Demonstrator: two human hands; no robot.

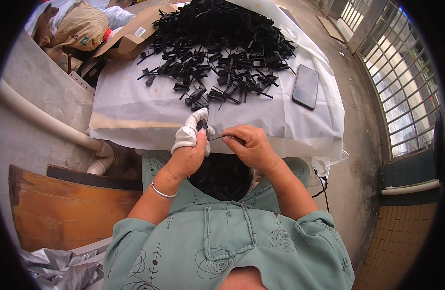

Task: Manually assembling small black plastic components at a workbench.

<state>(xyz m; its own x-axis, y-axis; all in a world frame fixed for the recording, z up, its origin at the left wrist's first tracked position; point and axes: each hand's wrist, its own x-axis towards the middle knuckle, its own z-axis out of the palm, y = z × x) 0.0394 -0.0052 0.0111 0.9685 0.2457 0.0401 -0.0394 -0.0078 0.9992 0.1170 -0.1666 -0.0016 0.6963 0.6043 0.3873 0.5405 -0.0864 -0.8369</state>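
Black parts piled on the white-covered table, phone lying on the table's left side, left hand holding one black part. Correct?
No, wrong side: the head view shows the phone on the right side of the white-covered table. The rest stands: pile of black parts on it, left hand holding one black part.
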